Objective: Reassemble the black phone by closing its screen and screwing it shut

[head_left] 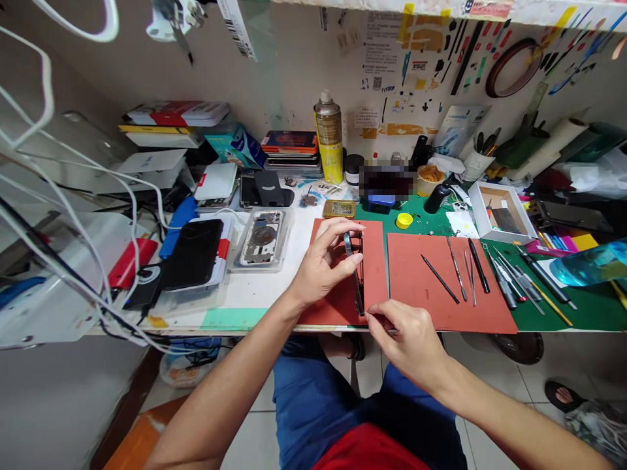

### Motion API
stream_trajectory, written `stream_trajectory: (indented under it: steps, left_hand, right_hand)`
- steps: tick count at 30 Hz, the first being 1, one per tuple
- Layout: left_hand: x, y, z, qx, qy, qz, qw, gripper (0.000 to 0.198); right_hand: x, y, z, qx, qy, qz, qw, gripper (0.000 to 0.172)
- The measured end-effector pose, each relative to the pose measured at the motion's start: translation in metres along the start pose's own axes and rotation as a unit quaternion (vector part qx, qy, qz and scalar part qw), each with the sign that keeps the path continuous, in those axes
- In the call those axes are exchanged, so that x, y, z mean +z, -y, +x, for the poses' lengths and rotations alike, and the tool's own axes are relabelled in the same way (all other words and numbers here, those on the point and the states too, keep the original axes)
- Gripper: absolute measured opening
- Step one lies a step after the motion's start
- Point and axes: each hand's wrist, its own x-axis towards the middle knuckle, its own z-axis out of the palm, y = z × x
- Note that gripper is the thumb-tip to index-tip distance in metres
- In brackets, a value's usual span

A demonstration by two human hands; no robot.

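My left hand (pixel 321 264) grips a dark phone (pixel 359 287) by its upper part, thumb on one side and fingers over the top. The phone stands tilted up on its long edge over the left reddish-brown mat (pixel 326 313). At the phone's near end is my right hand (pixel 409 336), its thumb and index finger pinched together. Whatever lies between those fingertips, if anything, is too small to make out. On the right reddish-brown mat (pixel 406 284) lie a thin black stick (pixel 439 279), a metal tool (pixel 457 269), tweezers (pixel 470 277) and a black pen-like tool (pixel 479 266).
An opened phone (pixel 264 236) lies in a clear tray to the left, beyond it a black phone (pixel 193 253). Several screwdrivers (pixel 504 284) and a blue bottle (pixel 590 263) are at right. A yellow spray can (pixel 328 137) stands behind. White cables (pixel 132 228) hang at left.
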Motion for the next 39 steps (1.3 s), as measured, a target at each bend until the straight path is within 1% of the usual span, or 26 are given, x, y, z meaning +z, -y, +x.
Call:
stream_trajectory:
  steps: [9, 19, 22, 26, 30, 31, 32, 33, 35, 36, 37, 38, 39]
  left_hand:
    - [0.005, -0.006, -0.002, -0.018, -0.008, -0.005, 1.0, 0.041]
    - [0.005, -0.009, -0.004, -0.019, -0.013, -0.005, 1.0, 0.041]
    - [0.003, -0.01, -0.004, -0.017, -0.014, -0.006, 1.0, 0.041]
    - [0.0, -0.012, -0.005, -0.023, -0.013, -0.01, 1.0, 0.042]
    - [-0.002, -0.012, -0.009, -0.034, -0.007, -0.034, 0.999, 0.043]
    - [-0.002, -0.012, -0.011, -0.037, -0.006, -0.041, 0.998, 0.043]
    - [-0.003, -0.011, -0.012, -0.04, -0.005, -0.049, 0.998, 0.044]
    - [-0.003, -0.01, -0.014, -0.044, -0.003, -0.057, 0.997, 0.045]
    - [-0.005, -0.008, -0.017, -0.052, 0.0, -0.072, 0.996, 0.048]
    - [-0.006, -0.006, -0.018, -0.056, 0.001, -0.078, 0.995, 0.049]
    - [-0.007, -0.005, -0.019, -0.059, 0.0, -0.084, 0.995, 0.05]
    - [-0.008, -0.003, -0.02, -0.061, -0.002, -0.088, 0.994, 0.051]
    - [-0.009, -0.002, -0.021, -0.063, -0.004, -0.092, 0.994, 0.052]
  right_hand:
    - [-0.008, 0.0, 0.007, -0.001, 0.01, -0.015, 1.0, 0.019]
    - [-0.005, 0.001, 0.003, 0.017, 0.013, -0.017, 1.0, 0.019]
    - [-0.008, 0.004, 0.003, 0.022, 0.021, -0.004, 1.0, 0.019]
    - [-0.019, 0.005, 0.007, 0.033, 0.041, 0.037, 0.998, 0.018]
    - [-0.028, -0.009, 0.019, 0.067, 0.038, 0.085, 0.993, 0.012]
    - [-0.028, -0.015, 0.023, 0.076, 0.043, 0.102, 0.991, 0.017]
    - [-0.026, -0.021, 0.027, 0.087, 0.055, 0.127, 0.987, 0.029]
    - [-0.024, -0.027, 0.031, 0.103, 0.076, 0.162, 0.978, 0.047]
    - [-0.017, -0.036, 0.039, 0.137, 0.13, 0.247, 0.951, 0.084]
    - [-0.013, -0.039, 0.042, 0.149, 0.152, 0.284, 0.935, 0.098]
    - [-0.009, -0.041, 0.046, 0.155, 0.166, 0.311, 0.923, 0.107]
    - [-0.005, -0.042, 0.05, 0.153, 0.172, 0.328, 0.916, 0.109]
    - [-0.002, -0.042, 0.053, 0.147, 0.173, 0.34, 0.913, 0.107]
